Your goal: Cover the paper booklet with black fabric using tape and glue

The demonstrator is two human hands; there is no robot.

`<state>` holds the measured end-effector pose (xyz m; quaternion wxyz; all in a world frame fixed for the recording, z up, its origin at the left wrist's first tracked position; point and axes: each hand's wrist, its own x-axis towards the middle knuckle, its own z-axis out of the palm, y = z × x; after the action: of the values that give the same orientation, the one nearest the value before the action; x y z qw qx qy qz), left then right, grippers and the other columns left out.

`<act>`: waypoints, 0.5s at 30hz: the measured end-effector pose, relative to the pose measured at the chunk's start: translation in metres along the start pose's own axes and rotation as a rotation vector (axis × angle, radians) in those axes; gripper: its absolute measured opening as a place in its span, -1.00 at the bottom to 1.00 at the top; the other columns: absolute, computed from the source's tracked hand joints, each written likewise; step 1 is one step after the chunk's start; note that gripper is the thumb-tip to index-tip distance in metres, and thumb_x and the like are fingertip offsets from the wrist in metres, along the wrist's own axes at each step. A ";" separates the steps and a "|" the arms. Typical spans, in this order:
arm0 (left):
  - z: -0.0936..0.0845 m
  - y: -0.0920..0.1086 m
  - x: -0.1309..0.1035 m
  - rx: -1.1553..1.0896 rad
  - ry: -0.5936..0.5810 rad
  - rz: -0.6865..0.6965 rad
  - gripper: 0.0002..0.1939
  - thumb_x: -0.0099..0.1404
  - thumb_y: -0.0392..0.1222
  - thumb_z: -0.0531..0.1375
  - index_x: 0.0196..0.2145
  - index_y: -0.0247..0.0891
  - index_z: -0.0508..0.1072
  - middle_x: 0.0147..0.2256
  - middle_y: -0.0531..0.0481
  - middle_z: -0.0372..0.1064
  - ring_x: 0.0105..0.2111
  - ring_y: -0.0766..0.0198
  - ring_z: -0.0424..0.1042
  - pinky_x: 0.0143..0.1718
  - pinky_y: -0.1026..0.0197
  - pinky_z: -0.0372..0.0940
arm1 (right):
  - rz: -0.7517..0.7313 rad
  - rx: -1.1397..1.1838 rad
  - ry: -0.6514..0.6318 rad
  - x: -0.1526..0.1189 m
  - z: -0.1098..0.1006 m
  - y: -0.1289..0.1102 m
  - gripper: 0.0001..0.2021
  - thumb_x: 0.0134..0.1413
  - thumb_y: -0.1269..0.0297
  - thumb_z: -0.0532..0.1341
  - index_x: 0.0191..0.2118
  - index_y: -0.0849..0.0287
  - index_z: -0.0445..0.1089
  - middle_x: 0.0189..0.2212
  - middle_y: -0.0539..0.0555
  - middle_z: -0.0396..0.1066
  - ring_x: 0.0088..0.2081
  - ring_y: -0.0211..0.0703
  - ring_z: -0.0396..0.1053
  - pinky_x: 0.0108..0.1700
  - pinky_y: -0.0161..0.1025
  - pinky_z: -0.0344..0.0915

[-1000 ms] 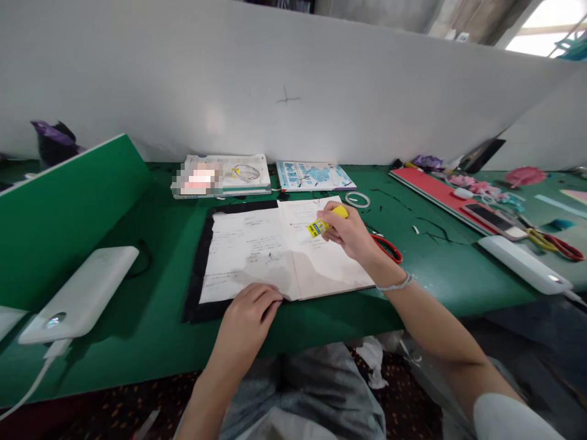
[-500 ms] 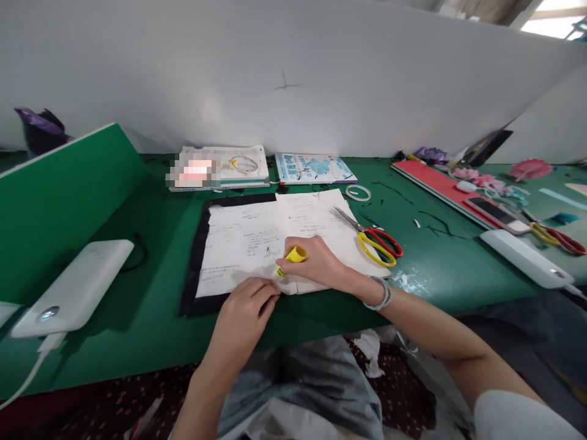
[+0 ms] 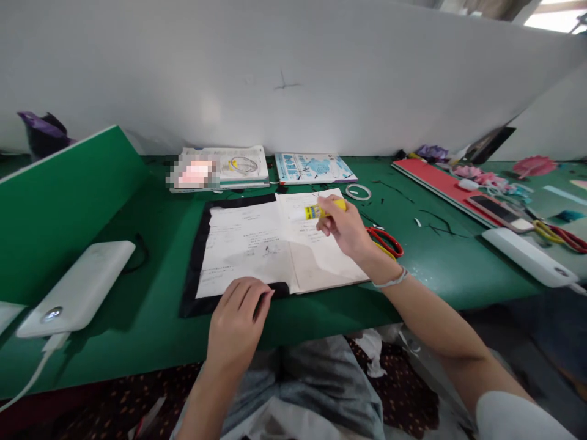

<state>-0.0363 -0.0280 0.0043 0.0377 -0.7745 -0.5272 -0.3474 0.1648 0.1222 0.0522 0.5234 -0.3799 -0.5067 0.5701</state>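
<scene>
A yellow glue stick point(image 3: 316, 211) is gripped in my right hand point(image 3: 345, 229), its white end pointing left above the open booklet. My left hand point(image 3: 241, 311) rests at the front edge of the black sheet point(image 3: 192, 278), thumb and fingers drawn together; what they hold, if anything, is too small to tell. White pages with writing point(image 3: 238, 244) lie over the black sheet, and the right-hand page point(image 3: 321, 263) is under my right hand. Behind that hand, scissors with red and yellow handles point(image 3: 387, 236) are partly hidden.
Two books point(image 3: 250, 165) point(image 3: 316, 168) lie against the wall, with a tape ring point(image 3: 358, 192) nearby. A white power bank point(image 3: 77, 287) sits at left, a green board point(image 3: 68, 201) behind it. At right are a red folder point(image 3: 431, 183), a phone point(image 3: 499, 214) and another white device point(image 3: 527, 256).
My right hand has lifted the glue stick from the booklet's lower middle and moved it up and right, now covering the scissors' blades. My left hand has shifted slightly left.
</scene>
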 end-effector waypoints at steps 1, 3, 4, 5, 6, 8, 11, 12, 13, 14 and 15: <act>0.000 0.003 -0.002 0.031 0.004 0.032 -0.93 0.31 -0.36 0.15 -0.25 -0.31 0.42 -0.29 -0.08 0.39 -0.20 0.17 0.37 -0.11 0.08 0.33 | -0.002 0.059 0.019 0.004 -0.005 -0.003 -0.66 0.02 0.09 0.30 -0.50 0.09 0.13 -0.74 -0.21 0.02 -0.69 -0.39 0.06 -0.52 -0.32 0.18; 0.002 0.008 -0.005 0.095 -0.048 0.071 -0.85 0.32 -0.33 0.15 -0.15 -0.33 0.44 -0.26 -0.11 0.38 -0.18 0.14 0.36 -0.12 0.06 0.33 | 0.007 0.125 0.033 0.010 -0.012 -0.006 -0.66 0.03 0.11 0.31 -0.51 0.09 0.13 -0.74 -0.21 0.03 -0.69 -0.40 0.06 -0.44 -0.30 0.25; 0.003 0.011 -0.007 0.130 -0.084 0.071 -0.79 0.33 -0.29 0.15 -0.08 -0.33 0.44 -0.23 -0.14 0.37 -0.17 0.12 0.36 -0.14 0.05 0.34 | 0.016 0.143 0.036 0.011 -0.014 -0.007 -0.66 0.03 0.11 0.31 -0.51 0.09 0.13 -0.74 -0.20 0.03 -0.69 -0.41 0.06 -0.42 -0.30 0.27; 0.005 0.012 -0.008 0.164 -0.117 0.063 -0.73 0.34 -0.25 0.15 -0.02 -0.33 0.42 -0.22 -0.15 0.36 -0.17 0.10 0.36 -0.16 0.04 0.34 | 0.027 0.157 0.037 0.011 -0.014 -0.008 -0.66 0.03 0.12 0.31 -0.51 0.09 0.13 -0.74 -0.20 0.03 -0.69 -0.41 0.06 -0.42 -0.30 0.28; 0.006 0.013 -0.009 0.195 -0.147 0.053 -0.69 0.35 -0.21 0.14 0.02 -0.32 0.41 -0.21 -0.16 0.36 -0.17 0.09 0.36 -0.19 0.03 0.35 | 0.038 0.166 0.037 0.011 -0.014 -0.008 -0.66 0.02 0.12 0.32 -0.51 0.09 0.13 -0.74 -0.20 0.03 -0.69 -0.41 0.06 -0.42 -0.30 0.28; 0.007 0.015 -0.010 0.244 -0.194 0.043 -0.67 0.36 -0.16 0.12 0.03 -0.29 0.42 -0.21 -0.16 0.36 -0.19 0.08 0.36 -0.24 0.03 0.34 | 0.048 0.173 0.032 0.009 -0.012 -0.009 -0.65 0.00 0.12 0.34 -0.51 0.09 0.13 -0.75 -0.21 0.03 -0.69 -0.41 0.05 -0.43 -0.31 0.27; 0.007 0.015 -0.007 0.295 -0.246 0.038 -0.69 0.37 -0.15 0.10 0.01 -0.25 0.45 -0.20 -0.15 0.37 -0.19 0.06 0.37 -0.26 0.02 0.34 | 0.038 0.183 0.029 0.007 -0.011 -0.011 -0.66 -0.01 0.11 0.34 -0.50 0.09 0.15 -0.74 -0.21 0.04 -0.69 -0.41 0.05 -0.42 -0.31 0.28; 0.006 0.015 -0.006 0.306 -0.258 0.039 -0.70 0.37 -0.15 0.09 0.01 -0.25 0.45 -0.20 -0.15 0.37 -0.18 0.06 0.37 -0.26 0.01 0.34 | 0.034 0.197 0.035 0.007 -0.011 -0.013 -0.66 -0.01 0.10 0.33 -0.50 0.09 0.16 -0.74 -0.21 0.04 -0.68 -0.41 0.06 -0.42 -0.31 0.28; 0.006 0.015 -0.005 0.315 -0.269 0.040 -0.70 0.37 -0.16 0.09 0.01 -0.25 0.45 -0.19 -0.15 0.38 -0.18 0.06 0.38 -0.24 0.01 0.34 | 0.026 0.219 0.045 0.008 -0.013 -0.015 -0.67 -0.01 0.09 0.33 -0.50 0.09 0.16 -0.74 -0.21 0.05 -0.68 -0.41 0.07 -0.42 -0.31 0.28; 0.006 0.015 -0.004 0.320 -0.278 0.042 -0.71 0.37 -0.17 0.09 0.00 -0.26 0.45 -0.19 -0.15 0.38 -0.17 0.06 0.38 -0.23 0.00 0.34 | 0.012 0.246 0.063 0.008 -0.014 -0.017 -0.67 -0.01 0.09 0.33 -0.50 0.09 0.16 -0.74 -0.20 0.06 -0.67 -0.40 0.08 -0.41 -0.32 0.28; 0.006 0.015 -0.003 0.320 -0.281 0.043 -0.71 0.37 -0.17 0.09 -0.02 -0.27 0.45 -0.19 -0.15 0.38 -0.17 0.05 0.38 -0.22 -0.01 0.35 | -0.007 0.274 0.089 0.009 -0.016 -0.020 -0.67 -0.02 0.10 0.33 -0.50 0.08 0.16 -0.74 -0.20 0.06 -0.67 -0.40 0.09 -0.42 -0.33 0.28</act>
<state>-0.0213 -0.0341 0.0026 0.0937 -0.8106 -0.5591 -0.1468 0.1828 0.1331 0.0691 0.5944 -0.3281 -0.4015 0.6147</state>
